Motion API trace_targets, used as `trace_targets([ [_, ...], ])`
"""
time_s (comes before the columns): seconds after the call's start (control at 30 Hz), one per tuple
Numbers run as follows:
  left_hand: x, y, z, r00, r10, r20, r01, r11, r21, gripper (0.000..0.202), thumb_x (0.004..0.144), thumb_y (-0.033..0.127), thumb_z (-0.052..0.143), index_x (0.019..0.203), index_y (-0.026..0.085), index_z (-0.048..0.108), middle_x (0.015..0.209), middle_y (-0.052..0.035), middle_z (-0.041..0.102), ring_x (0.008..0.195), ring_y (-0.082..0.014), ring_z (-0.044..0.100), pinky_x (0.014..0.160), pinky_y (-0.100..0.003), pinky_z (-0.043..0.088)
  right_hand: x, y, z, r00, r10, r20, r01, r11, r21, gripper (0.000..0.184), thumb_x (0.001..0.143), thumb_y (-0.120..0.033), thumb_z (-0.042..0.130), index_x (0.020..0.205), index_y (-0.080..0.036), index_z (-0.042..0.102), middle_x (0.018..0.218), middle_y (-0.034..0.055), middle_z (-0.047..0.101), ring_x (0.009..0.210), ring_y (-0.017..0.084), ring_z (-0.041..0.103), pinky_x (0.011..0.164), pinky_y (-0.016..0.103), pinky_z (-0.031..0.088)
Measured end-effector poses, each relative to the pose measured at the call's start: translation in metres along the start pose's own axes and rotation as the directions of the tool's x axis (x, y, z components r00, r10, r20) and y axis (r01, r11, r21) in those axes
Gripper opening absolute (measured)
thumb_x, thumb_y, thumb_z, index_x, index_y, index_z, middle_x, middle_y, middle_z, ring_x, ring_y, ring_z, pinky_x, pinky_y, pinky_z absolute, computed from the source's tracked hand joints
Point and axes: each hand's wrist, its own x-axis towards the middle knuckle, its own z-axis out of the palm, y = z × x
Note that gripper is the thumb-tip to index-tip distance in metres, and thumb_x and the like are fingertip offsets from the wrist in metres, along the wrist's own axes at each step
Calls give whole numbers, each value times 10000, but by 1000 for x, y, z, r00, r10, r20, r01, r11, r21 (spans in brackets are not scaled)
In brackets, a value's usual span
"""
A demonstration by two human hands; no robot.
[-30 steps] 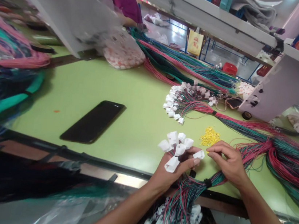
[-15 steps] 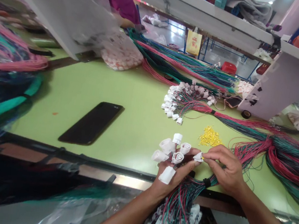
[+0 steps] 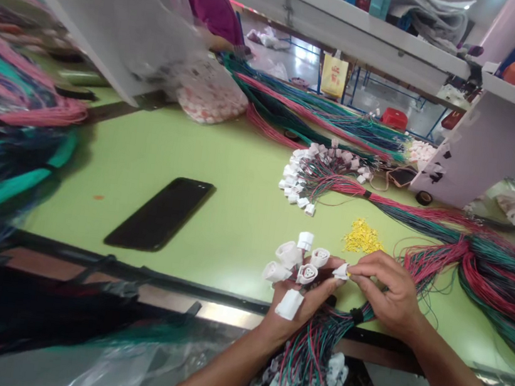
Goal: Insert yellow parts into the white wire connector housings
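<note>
My left hand (image 3: 309, 302) is closed, pinching a white plug connector (image 3: 341, 271) between thumb and fingers. Several other wired white connectors (image 3: 307, 274) stick out around that hand. My right hand (image 3: 393, 294) meets it from the right, thumb and forefinger pinching a tiny yellow piece (image 3: 349, 271) at the connector's end. How deep the piece sits is hidden by the fingertips. Below the hands, a bundle of red, green and dark wires (image 3: 313, 346) hangs over the table edge with white connectors at its end. A small pile of yellow pieces (image 3: 362, 236) lies just beyond my right hand.
A black phone (image 3: 160, 213) lies on the green table (image 3: 140, 146). Farther back are a harness with white connectors (image 3: 300, 176) and a bag of small parts (image 3: 210, 97). Wire bundles (image 3: 502, 282) cover the right side, more (image 3: 8, 141) the left. A person's purple sleeve (image 3: 212, 13) shows behind.
Both hands keep their grip on the white connector and the yellow piece, almost still. The whole view has shifted very slightly.
</note>
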Motion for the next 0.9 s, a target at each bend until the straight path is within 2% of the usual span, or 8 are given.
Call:
trace_targets([
  [0.23,-2,-3,-1,1000,22,-10,-22,1000,7,207,759,221,799,963,239,772,948,-51,784,870,-224,735,810,-369,609,1,1,-2,1000,15,16,-15,1000,24,168,940,-151,618,1007,-237,747,841,38,683,763,160,647,679,309,551],
  [0.37,-1,-2,0,999,33,7,-33,999,22,176,766,213,789,941,228,773,929,-53,787,859,-224,734,816,-377,607,-2,4,2,989,150,10,-151,984,100,107,908,-181,664,946,-229,752,839,36,696,771,159,651,690,304,551],
  [0.43,1,1,1,999,37,33,-38,999,19,155,781,210,774,935,226,775,925,-53,788,863,-225,733,839,-385,603,-5,7,5,957,289,23,-287,934,211,70,878,-223,708,938,-219,744,845,36,709,769,157,658,686,292,559],
  [0.5,2,5,2,997,45,65,-46,999,9,150,795,201,755,940,230,775,926,-51,789,861,-223,733,844,-387,604,-8,10,8,902,426,69,-421,837,350,117,854,-277,743,950,-211,733,829,29,716,732,145,666,660,271,567],
  [0.57,2,8,3,994,53,100,-55,998,12,151,805,188,735,945,233,773,928,-50,792,856,-223,733,828,-383,608,-9,12,10,851,511,122,-506,734,453,155,839,-316,764,940,-205,729,794,17,717,683,132,670,645,257,575],
  [0.67,1,10,3,993,56,105,-61,997,37,147,804,173,727,935,230,764,915,-47,793,836,-224,734,785,-372,617,-9,13,10,826,542,153,-533,662,527,154,819,-325,787,900,-205,734,786,10,721,683,126,679,669,252,585],
  [0.9,0,2,3,995,67,75,-70,997,40,160,796,170,740,944,229,752,912,-45,789,823,-214,736,776,-357,615,-9,13,11,812,562,159,-538,614,578,165,777,-307,825,881,-206,748,798,7,721,685,118,677,640,229,580],
])
